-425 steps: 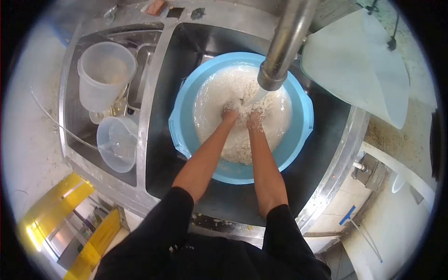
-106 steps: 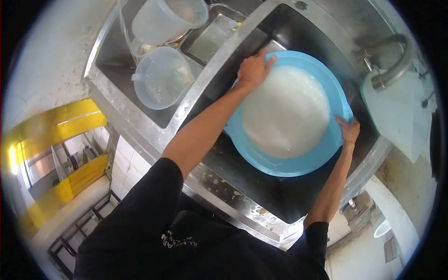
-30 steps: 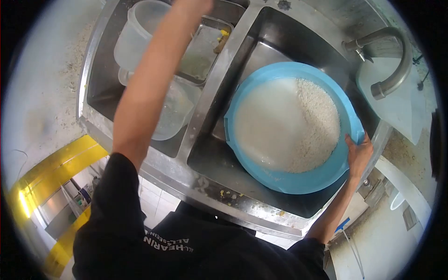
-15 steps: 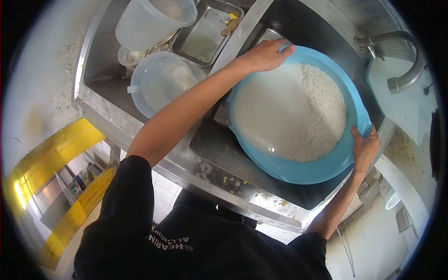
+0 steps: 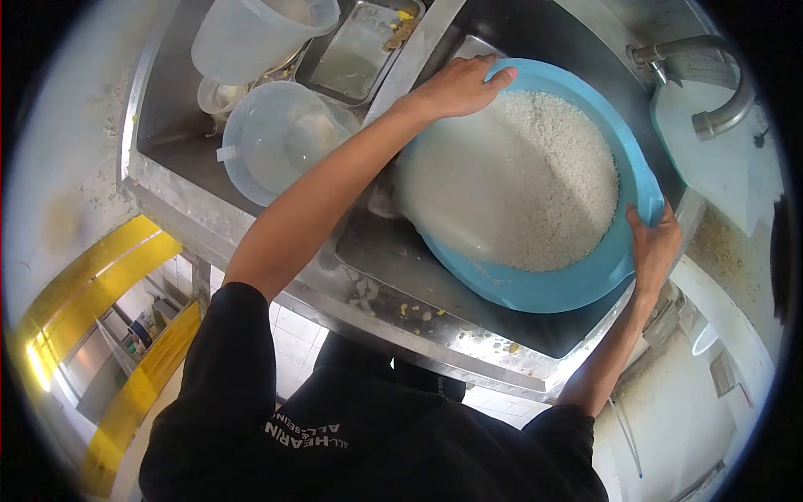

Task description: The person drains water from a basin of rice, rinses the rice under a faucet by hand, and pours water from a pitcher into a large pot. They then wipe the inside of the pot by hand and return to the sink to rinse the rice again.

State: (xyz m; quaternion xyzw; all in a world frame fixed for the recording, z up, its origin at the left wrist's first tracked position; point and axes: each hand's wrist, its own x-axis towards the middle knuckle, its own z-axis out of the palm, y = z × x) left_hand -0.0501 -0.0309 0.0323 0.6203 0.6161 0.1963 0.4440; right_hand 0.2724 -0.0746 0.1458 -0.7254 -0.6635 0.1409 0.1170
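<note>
A large blue basin (image 5: 535, 294) is held over the right sink bay, tilted down toward the left. White rice (image 5: 579, 171) is heaped in its right part. Cloudy water (image 5: 456, 188) fills the left part and reaches the left rim, where it appears to run over into the sink. My left hand (image 5: 462, 87) grips the upper-left rim, its thumb spread along the edge and its fingertips partly hidden. My right hand (image 5: 654, 244) is closed on the right rim, thumb on the inside and fingers out of sight behind the wall.
In the left sink bay stand a clear plastic bucket (image 5: 280, 138), another translucent bucket (image 5: 242, 50), a small cup (image 5: 219, 98) and a metal tray (image 5: 347, 71) with food scraps. A curved faucet (image 5: 728, 117) rises at the right. Scraps lie on the metal sink edge (image 5: 468, 339).
The basin tilts further left, and the water has shifted to the left rim, uncovering more rice on the right. Both hands keep hold; the view has shifted slightly.
</note>
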